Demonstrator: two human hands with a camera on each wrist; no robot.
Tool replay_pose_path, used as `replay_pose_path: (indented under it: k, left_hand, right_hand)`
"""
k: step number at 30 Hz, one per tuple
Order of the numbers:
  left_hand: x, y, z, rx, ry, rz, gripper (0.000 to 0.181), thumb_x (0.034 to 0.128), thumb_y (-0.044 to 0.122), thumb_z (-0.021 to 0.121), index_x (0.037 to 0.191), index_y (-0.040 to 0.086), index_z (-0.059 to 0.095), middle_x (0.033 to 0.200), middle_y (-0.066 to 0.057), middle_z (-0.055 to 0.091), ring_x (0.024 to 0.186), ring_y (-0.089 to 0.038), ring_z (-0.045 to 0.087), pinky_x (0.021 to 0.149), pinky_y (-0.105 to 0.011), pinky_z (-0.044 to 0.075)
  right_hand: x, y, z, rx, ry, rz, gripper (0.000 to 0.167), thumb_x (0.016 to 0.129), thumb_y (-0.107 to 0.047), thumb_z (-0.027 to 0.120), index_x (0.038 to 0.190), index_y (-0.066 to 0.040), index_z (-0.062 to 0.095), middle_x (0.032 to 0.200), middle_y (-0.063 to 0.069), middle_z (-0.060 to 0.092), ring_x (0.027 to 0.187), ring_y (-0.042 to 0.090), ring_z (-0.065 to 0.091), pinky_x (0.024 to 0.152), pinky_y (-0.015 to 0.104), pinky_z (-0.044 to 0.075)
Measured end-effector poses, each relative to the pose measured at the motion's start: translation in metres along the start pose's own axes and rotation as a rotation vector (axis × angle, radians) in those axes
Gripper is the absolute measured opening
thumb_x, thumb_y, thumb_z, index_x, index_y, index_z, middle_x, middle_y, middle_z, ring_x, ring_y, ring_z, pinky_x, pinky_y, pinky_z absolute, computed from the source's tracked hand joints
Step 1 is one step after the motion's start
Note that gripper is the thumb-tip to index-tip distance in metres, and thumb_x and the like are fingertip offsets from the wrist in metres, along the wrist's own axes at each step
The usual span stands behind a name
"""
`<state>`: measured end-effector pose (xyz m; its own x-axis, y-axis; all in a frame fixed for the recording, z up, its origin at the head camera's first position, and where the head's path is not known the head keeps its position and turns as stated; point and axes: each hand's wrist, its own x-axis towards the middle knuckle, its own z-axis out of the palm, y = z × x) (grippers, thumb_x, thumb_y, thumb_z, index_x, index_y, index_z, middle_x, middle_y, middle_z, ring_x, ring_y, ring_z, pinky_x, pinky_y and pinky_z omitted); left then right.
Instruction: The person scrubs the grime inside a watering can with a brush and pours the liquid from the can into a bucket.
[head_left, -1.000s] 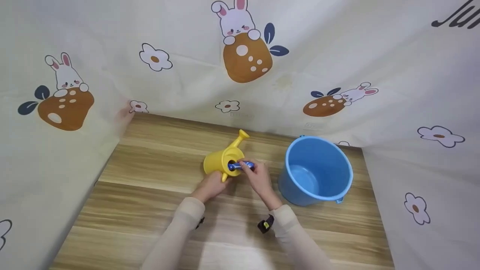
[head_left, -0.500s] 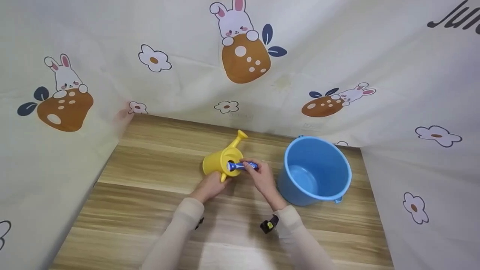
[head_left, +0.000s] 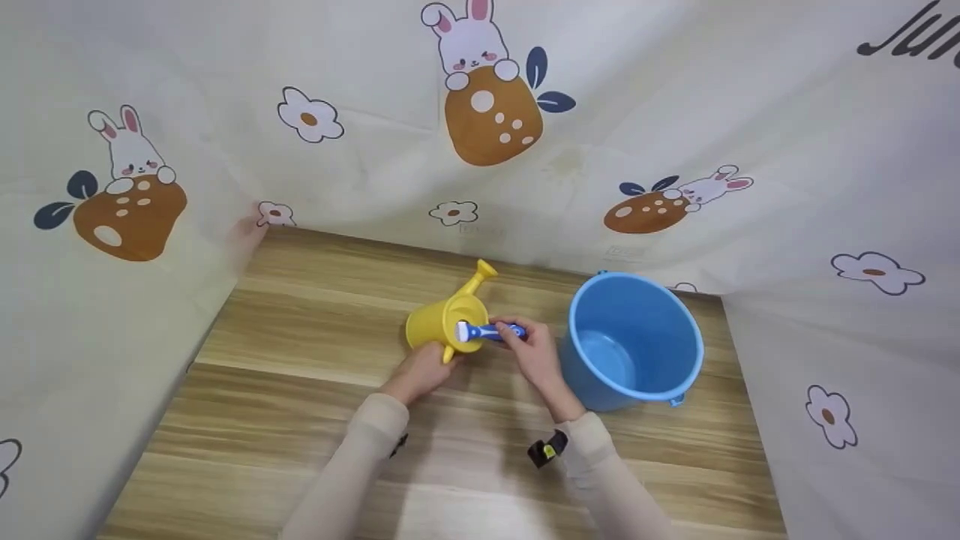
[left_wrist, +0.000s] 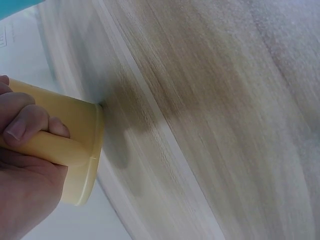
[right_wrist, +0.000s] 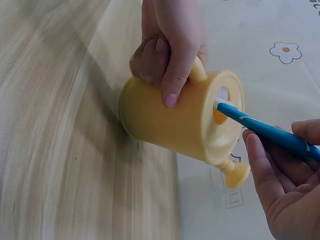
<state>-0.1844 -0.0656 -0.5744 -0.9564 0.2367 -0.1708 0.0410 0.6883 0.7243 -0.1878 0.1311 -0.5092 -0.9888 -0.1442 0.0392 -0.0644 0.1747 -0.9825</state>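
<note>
My left hand (head_left: 424, 370) grips the handle of a yellow watering can (head_left: 429, 327). In the right wrist view the can (right_wrist: 165, 117) is tilted, its top opening facing my right hand (right_wrist: 295, 185). Between thumb and fingers, that right hand (head_left: 536, 354) pinches a slim blue-and-white razor (head_left: 491, 332) by the handle. The razor's white head is at the mouth of the can; whether it touches the rim cannot be told. The left wrist view shows fingers (left_wrist: 30, 120) curled round the can's handle (left_wrist: 55, 147).
A large blue bucket (head_left: 600, 375) stands on the wood-patterned floor (head_left: 300, 330), just right of my right hand. Behind and at both sides rises a pale sheet (head_left: 375, 180) printed with rabbits and flowers.
My right hand has moved right, drawing the razor outward so that its white head now shows at the can's opening. The left hand and the can have stayed in place.
</note>
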Motion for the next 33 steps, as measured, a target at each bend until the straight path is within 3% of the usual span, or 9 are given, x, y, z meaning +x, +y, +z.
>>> replay_pose_path:
  k: [7, 10, 17, 20, 24, 27, 33]
  left_hand:
    - [0.001, 0.000, 0.000, 0.004, -0.015, -0.017, 0.026, 0.0979, 0.025, 0.059, 0.076, 0.012, 0.056, 0.066, 0.003, 0.046, 0.061, -0.015, 0.046, 0.059, -0.030, 0.040]
    - [0.001, -0.001, 0.001, -0.008, -0.016, -0.010, 0.022, 0.0985, 0.027, 0.058, 0.085, 0.010, 0.062, 0.069, 0.003, 0.049, 0.063, -0.015, 0.049, 0.062, -0.031, 0.042]
    - [0.002, 0.000, 0.000, -0.031, -0.018, -0.003, 0.022, 0.0989, 0.026, 0.058, 0.103, 0.007, 0.068, 0.074, 0.001, 0.056, 0.068, -0.016, 0.051, 0.069, -0.035, 0.046]
    - [0.001, 0.000, 0.000, -0.036, -0.019, 0.004, 0.023, 0.0988, 0.026, 0.058, 0.107, 0.007, 0.068, 0.077, 0.000, 0.058, 0.070, -0.016, 0.053, 0.071, -0.035, 0.047]
    - [0.001, 0.000, 0.000, -0.035, -0.017, 0.008, 0.020, 0.0981, 0.025, 0.059, 0.098, 0.008, 0.067, 0.073, 0.001, 0.054, 0.068, -0.016, 0.050, 0.068, -0.034, 0.045]
    - [0.001, -0.001, 0.000, -0.017, -0.005, 0.011, 0.022, 0.0976, 0.025, 0.060, 0.082, 0.009, 0.062, 0.068, 0.003, 0.047, 0.063, -0.015, 0.047, 0.062, -0.032, 0.041]
    - [0.003, -0.002, 0.000, 0.005, 0.007, 0.024, 0.027, 0.0975, 0.023, 0.059, 0.073, 0.014, 0.054, 0.065, 0.004, 0.044, 0.060, -0.014, 0.045, 0.059, -0.031, 0.040]
  right_hand:
    - [0.004, 0.009, 0.012, 0.005, 0.002, -0.005, 0.023, 0.098, -0.005, 0.059, 0.110, 0.013, 0.068, 0.110, 0.031, 0.068, 0.097, 0.030, 0.070, 0.075, 0.020, 0.057]
    - [0.005, 0.011, 0.018, 0.022, -0.021, 0.009, 0.023, 0.098, -0.004, 0.058, 0.111, 0.013, 0.067, 0.113, 0.033, 0.066, 0.100, 0.035, 0.068, 0.075, 0.019, 0.056]
    - [-0.005, -0.013, 0.022, -0.006, -0.034, 0.038, 0.022, 0.098, -0.002, 0.057, 0.111, 0.014, 0.066, 0.114, 0.030, 0.066, 0.101, 0.032, 0.067, 0.076, 0.019, 0.056]
    - [-0.005, -0.013, 0.021, 0.022, -0.041, 0.046, 0.022, 0.098, -0.002, 0.057, 0.111, 0.015, 0.065, 0.115, 0.031, 0.065, 0.102, 0.031, 0.067, 0.078, 0.020, 0.056]
    - [-0.001, 0.000, 0.017, 0.081, -0.039, 0.050, 0.022, 0.097, 0.000, 0.058, 0.111, 0.017, 0.064, 0.117, 0.033, 0.064, 0.100, 0.026, 0.068, 0.077, 0.021, 0.057]
    - [0.003, 0.009, 0.012, 0.100, -0.022, 0.057, 0.023, 0.097, 0.000, 0.059, 0.111, 0.017, 0.065, 0.116, 0.033, 0.066, 0.094, 0.018, 0.069, 0.076, 0.021, 0.057]
    - [0.002, 0.006, 0.003, 0.099, 0.018, 0.081, 0.023, 0.096, -0.002, 0.061, 0.110, 0.015, 0.066, 0.113, 0.027, 0.069, 0.088, 0.009, 0.069, 0.077, 0.023, 0.058]
